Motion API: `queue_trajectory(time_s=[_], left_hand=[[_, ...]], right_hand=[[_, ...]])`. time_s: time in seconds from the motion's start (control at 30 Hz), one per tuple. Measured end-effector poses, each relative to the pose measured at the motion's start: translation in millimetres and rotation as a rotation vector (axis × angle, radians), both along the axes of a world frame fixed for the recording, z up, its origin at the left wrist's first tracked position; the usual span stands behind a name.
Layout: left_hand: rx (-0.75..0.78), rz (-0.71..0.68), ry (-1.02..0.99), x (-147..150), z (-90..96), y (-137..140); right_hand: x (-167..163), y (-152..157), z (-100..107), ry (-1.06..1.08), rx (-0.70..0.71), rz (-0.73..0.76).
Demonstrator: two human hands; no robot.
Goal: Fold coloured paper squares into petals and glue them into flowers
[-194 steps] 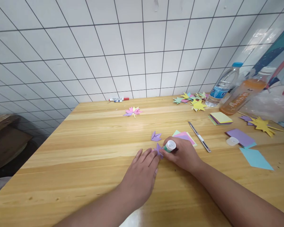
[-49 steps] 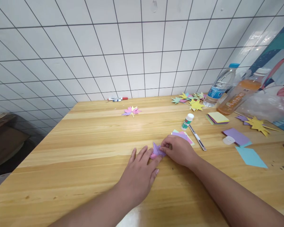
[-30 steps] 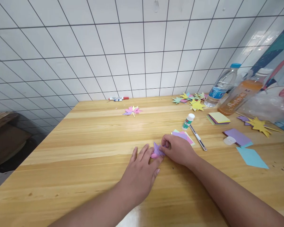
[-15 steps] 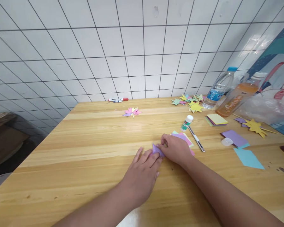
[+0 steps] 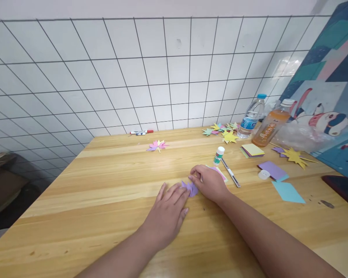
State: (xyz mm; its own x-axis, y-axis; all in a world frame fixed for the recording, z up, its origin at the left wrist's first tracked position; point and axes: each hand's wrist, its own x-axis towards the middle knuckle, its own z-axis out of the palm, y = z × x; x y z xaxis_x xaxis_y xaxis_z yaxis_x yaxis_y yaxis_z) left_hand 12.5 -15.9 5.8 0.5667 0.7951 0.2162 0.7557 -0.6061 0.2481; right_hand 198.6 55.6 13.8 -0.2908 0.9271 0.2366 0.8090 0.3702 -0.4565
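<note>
A small purple folded paper (image 5: 193,190) with a jagged, leaf-like edge lies on the wooden table. My left hand (image 5: 166,216) rests flat, its fingers stretched out and its fingertips on the paper's left part. My right hand (image 5: 210,183) is curled at the paper's right side, thumb and forefinger drawn together at its edge; part of the paper is hidden there. Behind my right hand, pastel paper sheets (image 5: 222,175) are partly covered. A glue stick (image 5: 219,156) stands without its cap beside a slim cutter knife (image 5: 231,173).
A pink paper leaf (image 5: 157,145) and markers (image 5: 141,132) lie toward the wall. Farther right are several paper leaves (image 5: 229,136), a water bottle (image 5: 249,119), an orange drink bottle (image 5: 269,129), stacked paper (image 5: 253,150), a white cap (image 5: 263,175), a blue sheet (image 5: 288,192) and a dark phone-like object (image 5: 342,189).
The view has tilted up and turned slightly right. My right fingers have shifted a little off the purple paper, so more of its jagged edge shows. My left hand stays flat on it.
</note>
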Motion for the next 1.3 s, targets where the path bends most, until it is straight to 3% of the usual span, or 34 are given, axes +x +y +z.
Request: queue_trajectory(time_s=[0.17,0.27,0.43,0.63,0.9,1.13,1.3], left_hand=[[0.02,0.18,-0.327,-12.9,3.2,14.0],[-0.002,0.299,-0.48,-19.3,-1.4,21.0],[-0.092,0.377,-0.603,-21.1,-7.3,26.0],[-0.171,0.386,-0.618,-19.2,-3.9,22.2],[-0.288,0.318,-0.711,-13.1,5.8,12.8],[-0.073,0.382,-0.55,-9.3,8.0,9.6],[-0.063,0.341,-0.62,-7.6,7.7,7.5]], right_hand=[[14.0,-8.7,18.3,-0.047,0.103,0.026],[23.3,-13.5,23.1,-0.103,0.054,0.103],[24.7,-15.0,14.3,-0.107,-0.031,0.267],[15.1,-14.7,6.4,0.02,-0.029,0.357],[14.4,-24.8,21.4,0.033,0.213,0.372],[9.4,-32.8,27.2,-0.064,0.275,0.528],[5.4,-36.8,28.7,-0.075,0.24,0.58]])
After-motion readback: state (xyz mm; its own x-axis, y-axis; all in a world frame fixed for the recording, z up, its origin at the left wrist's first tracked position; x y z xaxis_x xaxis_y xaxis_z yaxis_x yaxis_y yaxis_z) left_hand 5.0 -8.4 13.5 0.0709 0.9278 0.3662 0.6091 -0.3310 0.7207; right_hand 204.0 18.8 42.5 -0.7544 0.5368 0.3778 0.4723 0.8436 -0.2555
